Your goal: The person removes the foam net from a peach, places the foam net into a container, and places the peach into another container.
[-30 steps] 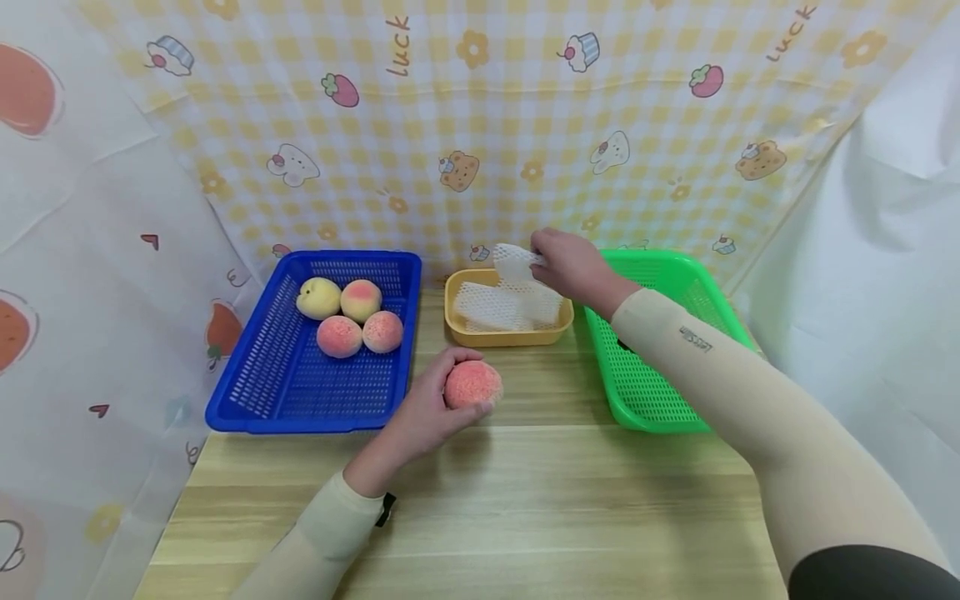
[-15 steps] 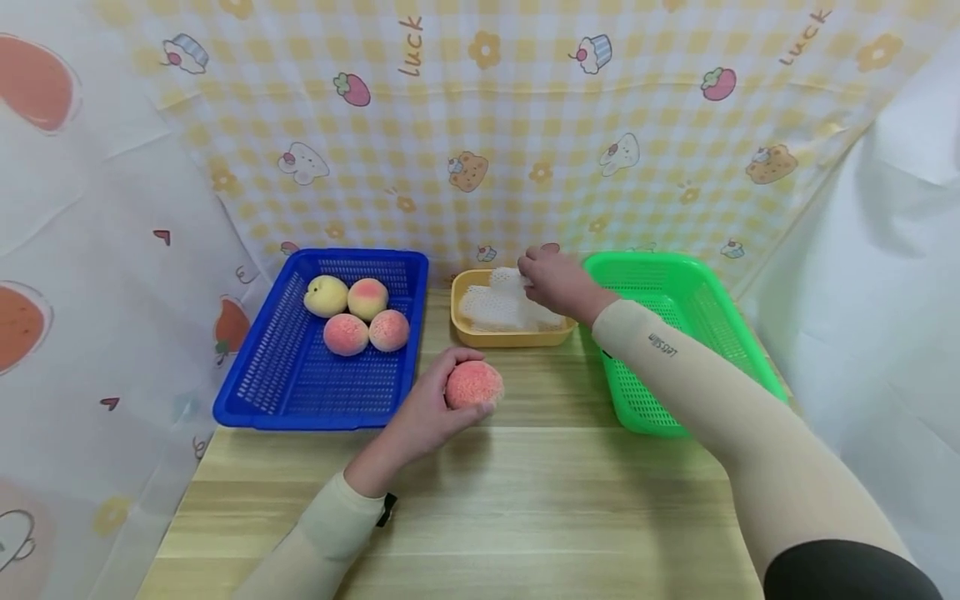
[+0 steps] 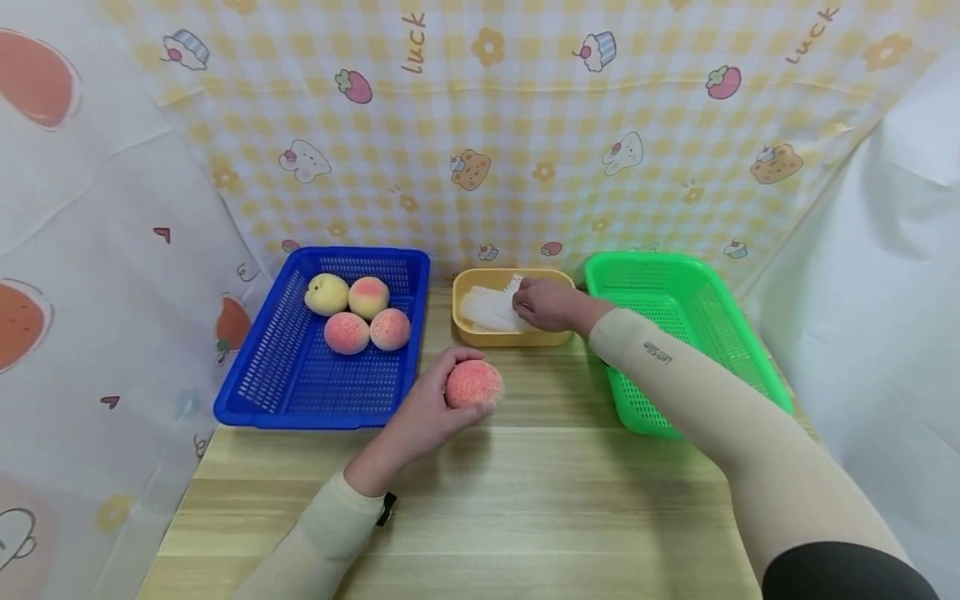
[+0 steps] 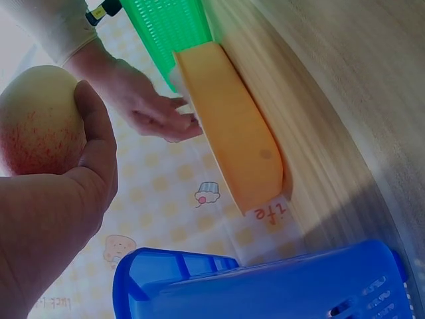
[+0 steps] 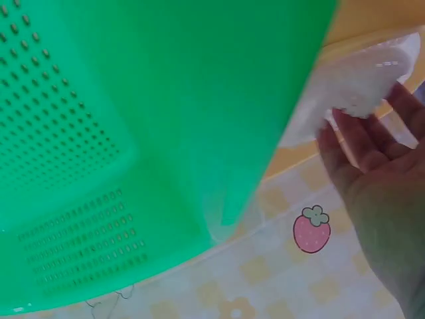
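Note:
My left hand (image 3: pixel 431 408) holds a pink-and-cream peach (image 3: pixel 474 385) above the table, thumb and fingers curled around its side. The left wrist view shows the same peach (image 4: pixel 41 123) up close, pale on top and red-speckled below. My right hand (image 3: pixel 547 303) is down inside the yellow tray (image 3: pixel 480 337) at the back centre, its fingers at the white foam fruit nets (image 3: pixel 487 307). In the right wrist view, thumb and fingers lie around the edge of a foam net (image 5: pixel 362 83); part of it is hidden by the green basket.
A blue basket (image 3: pixel 258 392) on the left holds several peaches (image 3: pixel 347 333). To the right stands a green basket (image 3: pixel 626 400), partly under my right forearm. All rest on a wooden table (image 3: pixel 540 500) before a yellow-checked cloth (image 3: pixel 510 117).
My right hand has lowered the foam net it was holding above the yellow tray back down among the others. The left hand keeps holding the peach in the same place. The head view shifted slightly.

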`<action>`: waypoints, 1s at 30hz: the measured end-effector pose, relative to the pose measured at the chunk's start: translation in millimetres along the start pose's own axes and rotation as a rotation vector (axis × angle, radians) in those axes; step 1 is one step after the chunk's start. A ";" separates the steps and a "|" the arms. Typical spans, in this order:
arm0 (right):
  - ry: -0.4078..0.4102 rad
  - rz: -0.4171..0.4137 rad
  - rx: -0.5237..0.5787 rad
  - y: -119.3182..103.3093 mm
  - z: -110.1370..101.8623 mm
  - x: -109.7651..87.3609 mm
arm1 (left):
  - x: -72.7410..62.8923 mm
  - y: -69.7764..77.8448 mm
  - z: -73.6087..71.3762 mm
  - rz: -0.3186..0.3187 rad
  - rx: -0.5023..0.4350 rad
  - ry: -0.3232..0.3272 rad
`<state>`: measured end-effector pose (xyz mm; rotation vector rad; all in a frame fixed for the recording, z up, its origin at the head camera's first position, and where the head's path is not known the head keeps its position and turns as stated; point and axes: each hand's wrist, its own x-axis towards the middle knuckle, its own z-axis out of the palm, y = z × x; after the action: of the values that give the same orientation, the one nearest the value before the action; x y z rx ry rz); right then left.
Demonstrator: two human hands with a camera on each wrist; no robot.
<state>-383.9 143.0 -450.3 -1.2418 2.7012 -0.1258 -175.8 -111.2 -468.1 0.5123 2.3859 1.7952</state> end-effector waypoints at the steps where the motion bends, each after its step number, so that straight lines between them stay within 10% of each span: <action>1: -0.014 0.001 0.010 -0.3 0.1 0.0 | 0.1 -0.1 -0.2 0.000 0.000 -0.001; 30: -0.152 0.084 -0.101 -7.4 3.8 23.5 | -0.9 0.5 -5.6 0.003 -0.012 0.011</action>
<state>-392.8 120.3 -455.6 -1.1119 2.6515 0.1118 -176.5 -116.5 -466.1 0.5066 2.3811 1.8170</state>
